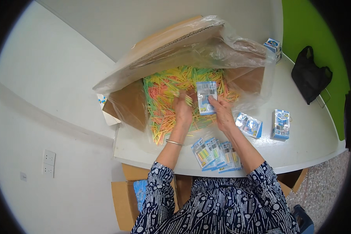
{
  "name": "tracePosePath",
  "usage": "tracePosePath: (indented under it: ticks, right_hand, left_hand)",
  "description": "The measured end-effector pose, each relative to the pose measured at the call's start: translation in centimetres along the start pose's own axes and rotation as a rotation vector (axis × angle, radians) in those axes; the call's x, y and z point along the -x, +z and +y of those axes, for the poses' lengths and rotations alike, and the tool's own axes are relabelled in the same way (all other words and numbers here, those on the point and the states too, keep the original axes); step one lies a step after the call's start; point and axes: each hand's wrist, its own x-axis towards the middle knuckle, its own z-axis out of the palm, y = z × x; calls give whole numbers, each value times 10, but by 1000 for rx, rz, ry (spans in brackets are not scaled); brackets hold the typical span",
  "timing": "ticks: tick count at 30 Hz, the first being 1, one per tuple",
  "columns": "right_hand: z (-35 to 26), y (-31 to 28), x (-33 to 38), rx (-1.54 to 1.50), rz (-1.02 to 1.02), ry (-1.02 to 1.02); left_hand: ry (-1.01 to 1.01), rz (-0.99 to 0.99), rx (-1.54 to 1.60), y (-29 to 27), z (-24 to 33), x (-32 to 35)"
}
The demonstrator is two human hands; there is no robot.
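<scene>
My left hand (pixel 183 107) is closed round a small bunch of thin coloured sticks (pixel 188 100), over a big heap of loose sticks (pixel 163 119) in yellow, green, orange and pink. The heap fills a cardboard box (pixel 134 103) lined with clear plastic. Beside it, my right hand (pixel 223 111) grips a small blue-and-white packet (pixel 206 97) upright, thumb across its front. Several packets with coloured sticks showing through (pixel 214 154) lie fanned near the table's front edge, by my right forearm.
Right of my forearm, flat packets (pixel 249 125) and a banded stack of packets (pixel 281 124) rest on the white table (pixel 312 150). A black bag (pixel 311 76) hangs at the far right. Cartons (pixel 123 204) stand below the front edge. A wall (pixel 46 117) borders the left.
</scene>
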Motion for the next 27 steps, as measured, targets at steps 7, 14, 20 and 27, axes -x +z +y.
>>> tracePosePath:
  ticks: [7, 14, 20, 27]
  right_hand:
    - [-39, -30, 23, 523, -185, 196]
    - [-46, -36, 37, 449, -301, 346]
    - [-51, -38, 39, 447, -312, 363]
    - [-52, -40, 44, 457, -317, 382]
  left_hand:
    - [50, -239, 12, 34, 44, 22]
    - [28, -372, -68, 37, 44, 45]
    - [37, -500, -212, 35, 35, 56]
    - [36, -579, -319, 29, 34, 68]
